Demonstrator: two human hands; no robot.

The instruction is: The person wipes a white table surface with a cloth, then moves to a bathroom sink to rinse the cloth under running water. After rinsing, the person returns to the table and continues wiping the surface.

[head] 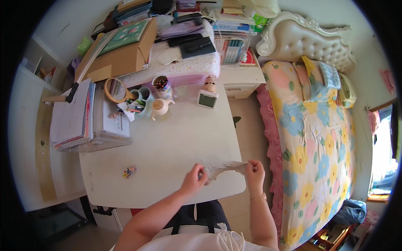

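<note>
A thin greyish-white cloth [224,166] is stretched between my two hands, over the front right corner of the white desk [157,150]. My left hand [195,180] pinches one end of it, and the cloth bunches near those fingers. At the other end, my right hand [255,174] grips it with curled fingers, close to the desk's right edge. The cloth's lower edge sags unevenly between them. Left of my left hand, a small clear container [129,172] with tiny coloured pieces rests on the desk.
A white digital clock [207,99], a small cream teapot-shaped object [160,107], a pencil tin [163,87] and a pen holder [143,100] stand toward the back. Stacked papers [70,117] sit at left beside a round wooden hand mirror [116,90]. A flowered bed [314,150] lies right.
</note>
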